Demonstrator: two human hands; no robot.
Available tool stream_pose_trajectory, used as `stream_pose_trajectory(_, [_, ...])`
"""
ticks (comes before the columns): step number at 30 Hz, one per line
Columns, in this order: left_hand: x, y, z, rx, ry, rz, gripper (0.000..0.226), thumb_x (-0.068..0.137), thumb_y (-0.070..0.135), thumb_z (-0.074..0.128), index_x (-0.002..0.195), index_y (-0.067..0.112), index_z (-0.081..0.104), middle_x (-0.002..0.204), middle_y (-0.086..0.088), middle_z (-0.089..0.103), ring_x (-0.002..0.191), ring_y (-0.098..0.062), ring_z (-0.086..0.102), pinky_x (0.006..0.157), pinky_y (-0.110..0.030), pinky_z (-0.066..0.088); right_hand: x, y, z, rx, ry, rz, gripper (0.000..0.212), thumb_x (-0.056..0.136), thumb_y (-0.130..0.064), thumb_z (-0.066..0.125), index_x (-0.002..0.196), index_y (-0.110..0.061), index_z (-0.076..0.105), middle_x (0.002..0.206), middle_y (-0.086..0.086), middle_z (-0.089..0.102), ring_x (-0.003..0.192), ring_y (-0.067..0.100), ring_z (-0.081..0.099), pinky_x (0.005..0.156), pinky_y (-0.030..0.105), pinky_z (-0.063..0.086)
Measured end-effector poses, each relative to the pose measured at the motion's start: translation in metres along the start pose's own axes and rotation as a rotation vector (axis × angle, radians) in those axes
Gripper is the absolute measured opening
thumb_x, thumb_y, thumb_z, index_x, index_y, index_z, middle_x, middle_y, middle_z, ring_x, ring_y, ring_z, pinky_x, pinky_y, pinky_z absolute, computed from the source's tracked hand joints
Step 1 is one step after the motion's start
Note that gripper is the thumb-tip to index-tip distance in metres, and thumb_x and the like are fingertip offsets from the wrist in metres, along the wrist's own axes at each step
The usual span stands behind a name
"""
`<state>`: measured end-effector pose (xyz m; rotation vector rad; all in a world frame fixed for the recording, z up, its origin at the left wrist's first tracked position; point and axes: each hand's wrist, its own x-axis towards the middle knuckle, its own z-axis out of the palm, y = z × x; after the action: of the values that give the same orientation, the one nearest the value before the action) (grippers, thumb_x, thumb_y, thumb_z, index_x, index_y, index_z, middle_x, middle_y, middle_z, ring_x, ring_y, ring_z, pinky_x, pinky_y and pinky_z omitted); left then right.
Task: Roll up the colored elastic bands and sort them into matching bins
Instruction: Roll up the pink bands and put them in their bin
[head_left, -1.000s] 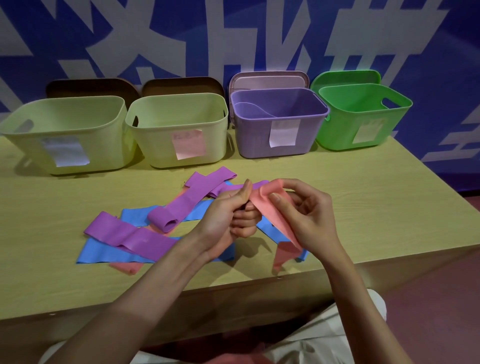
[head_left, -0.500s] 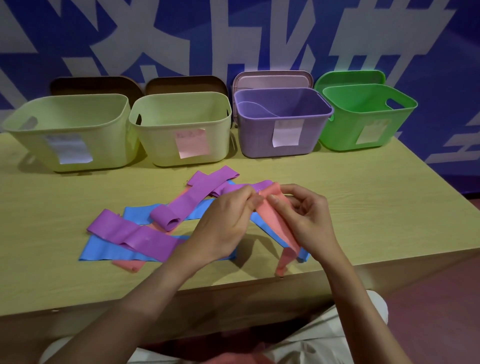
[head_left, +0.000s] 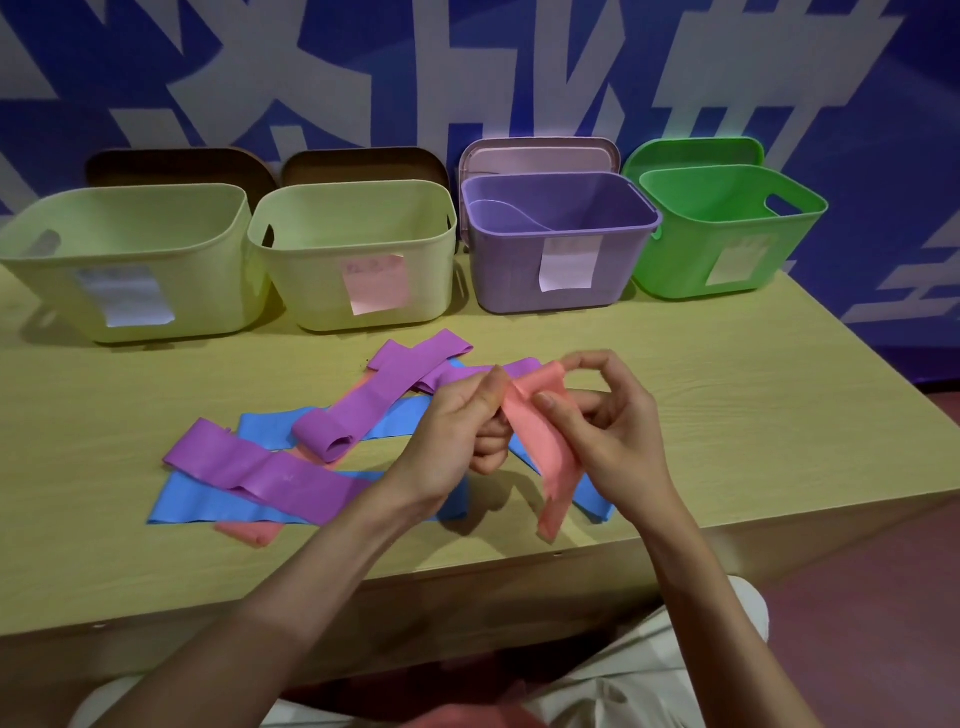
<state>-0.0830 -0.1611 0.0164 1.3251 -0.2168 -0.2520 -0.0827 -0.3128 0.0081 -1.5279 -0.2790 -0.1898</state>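
Observation:
A pink elastic band (head_left: 545, 436) hangs between my hands above the table's front edge, its lower end dangling. My left hand (head_left: 457, 431) pinches its upper edge from the left. My right hand (head_left: 613, 426) pinches the top fold with thumb and fingertips. Purple bands (head_left: 260, 470) and blue bands (head_left: 208, 501) lie crossed on the table to the left, with another pink band (head_left: 249, 531) poking out beneath them. At the back stand two pale yellow bins (head_left: 130, 260) (head_left: 358, 249), a purple bin (head_left: 561, 234) and a green bin (head_left: 727, 228).
The wooden table (head_left: 753, 405) has bare surface to the right of my hands. Bin lids lean against the blue-and-white wall behind the bins. Each bin carries a paper label on its front. The table's front edge runs just below my wrists.
My hands have drawn together at the top of the pink band, and my right fingers have lifted and curled its top end over. The bands on the table have not moved.

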Motion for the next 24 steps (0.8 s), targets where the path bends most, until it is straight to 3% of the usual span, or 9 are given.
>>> stream_pose_trajectory(2, [0.000,0.000,0.000,-0.055,-0.044,-0.065,0.034,0.088,0.040,0.042,0.068,0.013,0.033,0.052,0.008,0.018,0.043,-0.005,0.014,0.040,-0.016,0.014,0.001,0.001,-0.003,-0.044,-0.030,-0.041,0.023,0.084,-0.020,0.072,0.105,-0.024,0.063,0.055,0.021,0.059,0.051,0.020,0.043,0.045,0.030,0.032])
stream_pose_trajectory(4, [0.002,0.001,-0.001,-0.035,-0.065,-0.110,0.037,0.088,0.043,0.043,0.066,0.014,0.033,0.052,0.005,0.020,0.042,-0.006,0.014,0.041,-0.017,0.013,0.002,0.003,-0.005,-0.089,-0.031,-0.062,0.016,0.082,-0.030,0.070,0.098,-0.032,0.067,0.057,0.030,0.053,0.053,0.022,0.039,0.045,0.039,0.028])
stream_pose_trajectory(7, [0.005,0.000,-0.003,0.165,-0.034,-0.084,0.041,0.093,0.042,0.039,0.064,0.014,0.038,0.052,0.004,0.025,0.045,-0.007,0.019,0.043,-0.019,0.016,0.000,0.005,-0.007,-0.089,-0.009,-0.037,0.013,0.080,-0.034,0.071,0.092,-0.028,0.069,0.057,0.031,0.052,0.053,0.019,0.037,0.046,0.035,0.027])
stream_pose_trajectory(11, [0.001,-0.007,-0.005,0.478,0.036,0.117,0.058,0.097,0.048,0.038,0.072,-0.004,0.042,0.058,0.002,0.033,0.051,-0.008,0.029,0.049,-0.020,0.025,-0.003,0.008,-0.008,-0.052,-0.019,0.002,0.018,0.077,-0.038,0.069,0.090,-0.026,0.069,0.059,0.037,0.049,0.058,0.020,0.040,0.046,0.042,0.028])
stream_pose_trajectory(15, [-0.003,-0.009,-0.011,0.848,0.019,0.342,0.035,0.096,0.040,0.041,0.078,0.012,0.049,0.058,0.001,0.043,0.053,-0.011,0.040,0.054,-0.031,0.033,-0.002,0.010,-0.010,-0.040,-0.015,0.033,0.018,0.077,-0.037,0.070,0.089,-0.023,0.070,0.061,0.038,0.048,0.060,0.019,0.039,0.048,0.033,0.029])
stream_pose_trajectory(17, [-0.002,-0.011,-0.011,0.972,0.043,0.374,0.027,0.096,0.036,0.038,0.079,0.017,0.045,0.060,0.000,0.047,0.056,-0.015,0.044,0.057,-0.036,0.036,-0.001,0.010,-0.009,-0.042,-0.017,0.038,0.011,0.083,-0.027,0.071,0.090,-0.018,0.069,0.061,0.035,0.050,0.058,0.019,0.042,0.049,0.027,0.033])
stream_pose_trajectory(19, [-0.002,-0.014,-0.008,1.021,0.082,0.388,0.026,0.097,0.035,0.033,0.079,0.017,0.041,0.059,0.005,0.044,0.056,-0.016,0.043,0.057,-0.039,0.036,-0.002,0.009,-0.007,-0.013,-0.022,0.048,0.013,0.086,-0.019,0.069,0.097,-0.012,0.067,0.058,0.021,0.059,0.057,0.015,0.052,0.050,0.021,0.040])
stream_pose_trajectory(21, [-0.001,-0.016,-0.007,1.001,0.122,0.376,0.027,0.097,0.034,0.031,0.078,0.016,0.039,0.059,0.005,0.044,0.057,-0.019,0.043,0.056,-0.041,0.035,-0.004,0.009,-0.004,0.042,-0.040,0.057,0.023,0.084,-0.017,0.069,0.105,-0.010,0.065,0.066,0.004,0.068,0.062,0.010,0.061,0.057,0.020,0.049])
stream_pose_trajectory(24, [0.001,-0.015,-0.008,0.840,0.161,0.316,0.032,0.096,0.034,0.031,0.073,0.015,0.040,0.057,0.006,0.040,0.051,-0.014,0.037,0.050,-0.035,0.033,-0.005,0.011,-0.005,0.055,-0.048,0.047,0.034,0.079,-0.014,0.073,0.112,-0.017,0.063,0.081,0.005,0.072,0.078,0.012,0.064,0.070,0.024,0.052])
